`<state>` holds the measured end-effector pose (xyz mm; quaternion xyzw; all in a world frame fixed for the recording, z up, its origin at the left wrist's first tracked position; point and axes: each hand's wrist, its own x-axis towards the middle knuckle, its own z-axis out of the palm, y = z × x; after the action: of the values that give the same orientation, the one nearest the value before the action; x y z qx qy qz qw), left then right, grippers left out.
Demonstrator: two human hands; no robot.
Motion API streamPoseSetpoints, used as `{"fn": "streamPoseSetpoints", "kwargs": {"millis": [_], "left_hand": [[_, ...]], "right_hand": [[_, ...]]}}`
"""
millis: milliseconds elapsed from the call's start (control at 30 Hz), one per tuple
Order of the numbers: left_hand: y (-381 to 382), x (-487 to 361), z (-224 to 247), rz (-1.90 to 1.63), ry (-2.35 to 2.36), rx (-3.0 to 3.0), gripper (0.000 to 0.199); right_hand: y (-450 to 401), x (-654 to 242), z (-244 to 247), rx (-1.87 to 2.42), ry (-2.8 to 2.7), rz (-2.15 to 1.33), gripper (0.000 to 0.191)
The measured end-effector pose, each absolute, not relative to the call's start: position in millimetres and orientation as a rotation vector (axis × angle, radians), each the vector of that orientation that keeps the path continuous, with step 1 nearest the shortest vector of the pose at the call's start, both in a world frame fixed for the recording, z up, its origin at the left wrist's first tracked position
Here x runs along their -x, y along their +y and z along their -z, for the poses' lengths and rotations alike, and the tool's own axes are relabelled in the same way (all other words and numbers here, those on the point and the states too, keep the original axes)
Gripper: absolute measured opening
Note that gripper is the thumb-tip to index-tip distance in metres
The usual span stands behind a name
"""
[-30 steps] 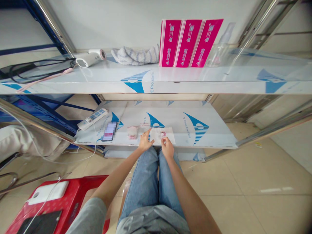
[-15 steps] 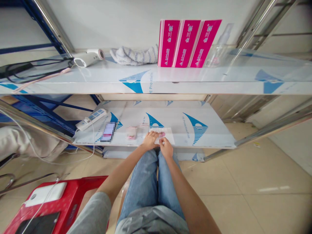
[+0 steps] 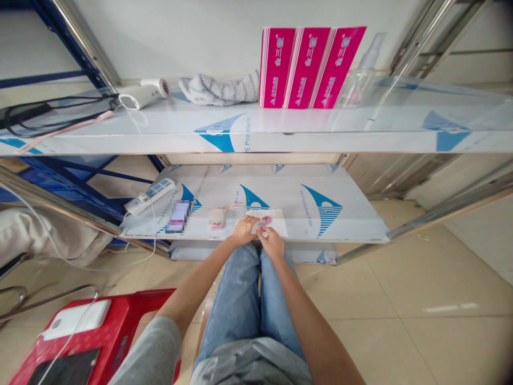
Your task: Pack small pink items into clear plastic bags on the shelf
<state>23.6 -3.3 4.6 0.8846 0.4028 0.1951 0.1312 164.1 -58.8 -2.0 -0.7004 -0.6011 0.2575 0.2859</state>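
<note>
Over my knees, my left hand (image 3: 243, 231) and my right hand (image 3: 272, 243) meet at the front of the lower shelf (image 3: 352, 227). Their fingertips pinch a small pale packet (image 3: 256, 227), with a pink item (image 3: 265, 220) at its far end. I cannot tell whether the pink item is inside it. Beneath them lies a white sheet (image 3: 278, 223). To the left of my left hand are small clear bags with pink contents (image 3: 217, 218).
A pixelated phone (image 3: 178, 216) and a white power strip (image 3: 150, 195) lie on the lower shelf. The upper shelf (image 3: 280, 141) overhead holds pink boxes (image 3: 308, 67), a hair dryer (image 3: 140, 96) and a grey towel (image 3: 218, 91). A red stool (image 3: 120, 315) stands at my left.
My hands have come closer together, and my left hand's spread fingers have closed in on the small packet. The packet and pink item have shifted slightly toward me.
</note>
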Motion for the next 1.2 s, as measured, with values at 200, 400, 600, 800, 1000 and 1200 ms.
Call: {"fn": "streamPoseSetpoints", "kwargs": {"millis": [200, 400, 600, 800, 1000, 1200], "left_hand": [[-8, -25, 3, -0.603, 1.379, -2.449, 0.049], [-16, -31, 15, -0.613, 1.595, -2.302, 0.05], [-20, -38, 28, -0.794, 1.64, -2.161, 0.054], [-19, -31, 38, -0.893, 1.605, -2.086, 0.054], [-20, -32, 43, -0.915, 1.579, -1.998, 0.055], [-20, -37, 46, -0.886, 1.611, -1.987, 0.052]], "right_hand": [[-61, -164, -1, 1.876, -1.506, -0.638, 0.035], [-55, -170, -1, 2.052, -1.417, -0.588, 0.024], [-38, -173, 5, 2.176, -1.589, -0.63, 0.025], [-21, -176, 13, 2.239, -1.673, -0.554, 0.023], [-13, -176, 15, 2.281, -1.673, -0.531, 0.026], [-12, -171, 17, 2.295, -1.692, -0.526, 0.031]]}}
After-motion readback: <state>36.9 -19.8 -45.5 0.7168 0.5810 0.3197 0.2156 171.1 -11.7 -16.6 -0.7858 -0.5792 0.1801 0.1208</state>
